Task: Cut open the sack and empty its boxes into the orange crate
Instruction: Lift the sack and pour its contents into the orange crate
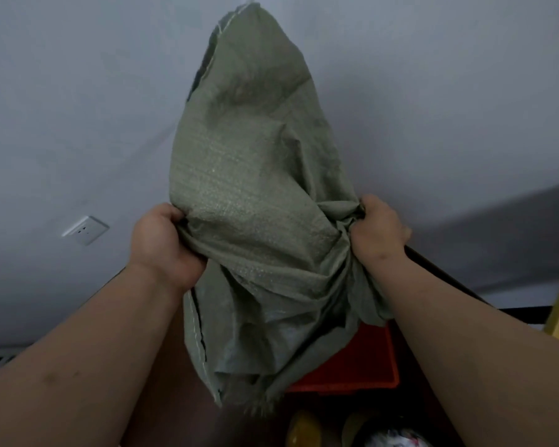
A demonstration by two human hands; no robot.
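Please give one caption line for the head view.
Both hands, left hand and right hand, hold green sack above orange crate.

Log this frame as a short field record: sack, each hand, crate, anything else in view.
sack: green woven sack, held up, limp, frayed end hanging down over the crate
left hand: left hand gripping the sack's left edge
right hand: right hand gripping bunched fabric on the right
crate: orange crate below the sack, contents hidden
boxes: none visible
background: grey wall, wall socket at left
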